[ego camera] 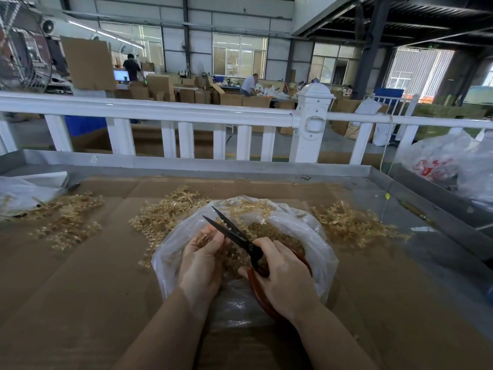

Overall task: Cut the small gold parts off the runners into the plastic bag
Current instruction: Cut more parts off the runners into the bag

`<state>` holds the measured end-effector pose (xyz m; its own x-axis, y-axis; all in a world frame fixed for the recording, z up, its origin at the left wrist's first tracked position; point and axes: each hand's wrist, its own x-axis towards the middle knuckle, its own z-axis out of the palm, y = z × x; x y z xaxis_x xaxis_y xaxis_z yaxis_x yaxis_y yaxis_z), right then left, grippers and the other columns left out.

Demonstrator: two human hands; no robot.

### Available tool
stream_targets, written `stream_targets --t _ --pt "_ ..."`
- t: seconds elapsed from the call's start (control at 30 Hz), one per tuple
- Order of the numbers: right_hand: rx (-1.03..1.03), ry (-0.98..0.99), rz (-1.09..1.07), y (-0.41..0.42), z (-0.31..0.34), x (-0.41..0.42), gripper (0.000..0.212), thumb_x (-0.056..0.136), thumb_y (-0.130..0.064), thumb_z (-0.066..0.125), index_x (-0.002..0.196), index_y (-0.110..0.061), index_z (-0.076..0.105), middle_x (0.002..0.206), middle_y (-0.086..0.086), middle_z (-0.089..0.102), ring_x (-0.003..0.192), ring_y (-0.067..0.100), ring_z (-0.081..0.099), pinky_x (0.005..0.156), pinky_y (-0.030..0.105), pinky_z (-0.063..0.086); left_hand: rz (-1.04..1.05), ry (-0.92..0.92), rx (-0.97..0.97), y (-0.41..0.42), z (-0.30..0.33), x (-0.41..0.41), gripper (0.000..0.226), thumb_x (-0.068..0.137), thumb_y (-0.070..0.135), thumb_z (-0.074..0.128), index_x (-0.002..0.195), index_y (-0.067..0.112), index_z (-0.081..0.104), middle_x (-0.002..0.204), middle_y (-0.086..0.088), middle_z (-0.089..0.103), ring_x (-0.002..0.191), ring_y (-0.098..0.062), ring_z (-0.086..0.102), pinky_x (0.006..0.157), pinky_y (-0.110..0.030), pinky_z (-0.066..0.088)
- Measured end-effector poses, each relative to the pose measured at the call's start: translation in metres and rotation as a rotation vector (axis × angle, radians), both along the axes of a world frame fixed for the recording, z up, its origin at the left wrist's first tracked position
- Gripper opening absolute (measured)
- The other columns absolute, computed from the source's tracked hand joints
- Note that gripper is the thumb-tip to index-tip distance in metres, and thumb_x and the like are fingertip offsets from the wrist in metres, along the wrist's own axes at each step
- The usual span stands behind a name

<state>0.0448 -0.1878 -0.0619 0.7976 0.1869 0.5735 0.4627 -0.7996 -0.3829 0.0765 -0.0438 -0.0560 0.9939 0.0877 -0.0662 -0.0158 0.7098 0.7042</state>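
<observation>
A person's two bare forearms reach forward over a counter (80, 289) covered with flattened brown cardboard and edged by a low metal rim. At the centre sits a clear plastic bag (317, 252), its mouth rolled open and facing up, holding a heap of small gold parts (269, 231). The left hand (200, 260) is over the bag's left side, its fingers curled around a gold runner (202, 239) with small parts branching off it. The right hand (282, 276) grips the red handles of a pair of scissors (234, 233); its fingers are wrapped around the handle loops. The dark blades stand apart in a narrow V, pointing up and to the left, with the runner at the blades just above the left hand, over the open bag. Loose piles of gold runners lie on the cardboard around the bag: one pile (165, 214) touching the bag's upper left edge, one (352, 225) just beside it on the right, and another (66, 220) well apart at the far left, near a crumpled clear bag (24, 188). Beyond the counter runs a white railing (165, 110), and behind it a warehouse floor with stacked cardboard boxes (160, 88).
</observation>
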Motion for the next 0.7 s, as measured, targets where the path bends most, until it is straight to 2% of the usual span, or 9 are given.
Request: stream_targets --t 0.37,0.6,0.7 --pt "-0.072 0.048 0.011 -0.0012 -0.0022 0.0048 0.052 0.086 -0.059 0.053 0.12 -0.02 0.055 0.099 -0.003 0.064 0.089 0.013 0.061 0.077 0.027 0.053 0.023 0.001 0.012 0.0 -0.0016 0.0006 0.017 0.09 -0.006 0.05 0.095 -0.001 0.064 0.083 -0.013 0.071 0.074 -0.022 0.071 0.075 -0.035 0.058" --pt "-0.054 -0.018 -0.02 -0.0007 -0.0017 0.0013 0.047 0.083 -0.055 0.061 0.116 -0.021 0.059 0.098 -0.004 0.065 0.091 0.012 0.061 0.077 0.026 0.054 0.049 -0.053 0.002 -0.0021 -0.0003 -0.0001 0.021 0.092 -0.008 0.045 0.087 0.003 0.063 0.072 -0.006 0.071 0.067 -0.015 0.07 0.061 -0.025 0.058" --pt "-0.063 0.003 -0.013 -0.0015 -0.002 0.0026 0.049 0.083 -0.057 0.058 0.118 -0.022 0.057 0.102 -0.005 0.063 0.098 0.013 0.058 0.081 0.026 0.052 0.058 -0.036 0.014 -0.0017 -0.0005 0.0001 0.02 0.093 -0.008 0.044 0.091 0.0 0.061 0.078 -0.01 0.071 0.069 -0.017 0.071 0.062 -0.025 0.059"
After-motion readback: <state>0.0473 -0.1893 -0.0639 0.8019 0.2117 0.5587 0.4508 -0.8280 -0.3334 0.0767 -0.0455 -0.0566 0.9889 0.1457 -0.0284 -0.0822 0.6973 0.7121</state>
